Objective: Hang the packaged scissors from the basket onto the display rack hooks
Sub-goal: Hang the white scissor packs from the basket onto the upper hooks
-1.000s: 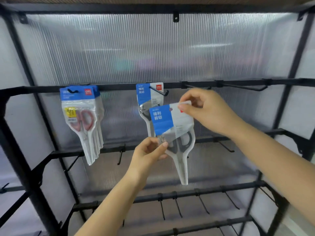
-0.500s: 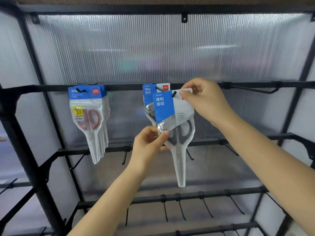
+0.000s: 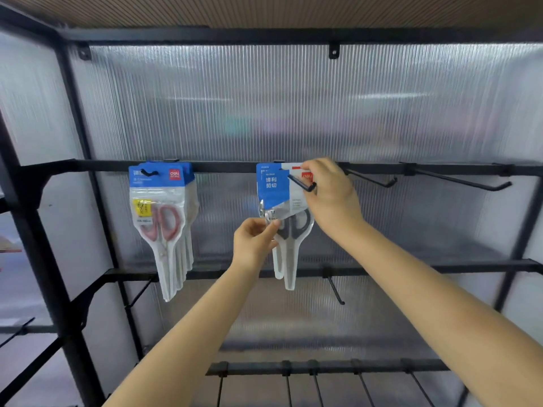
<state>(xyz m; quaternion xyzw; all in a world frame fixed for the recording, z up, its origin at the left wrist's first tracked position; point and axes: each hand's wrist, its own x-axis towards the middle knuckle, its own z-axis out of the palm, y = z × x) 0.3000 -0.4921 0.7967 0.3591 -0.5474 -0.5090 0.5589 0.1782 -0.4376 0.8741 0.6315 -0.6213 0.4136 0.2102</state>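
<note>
With the scissors pack [image 3: 282, 207] already threaded on the hook [image 3: 302, 183], the right hand [image 3: 329, 198] pinching its top corner and the left hand [image 3: 254, 240] pinching its side should push it back evenly toward the bar [image 3: 229, 166] before releasing.
</note>
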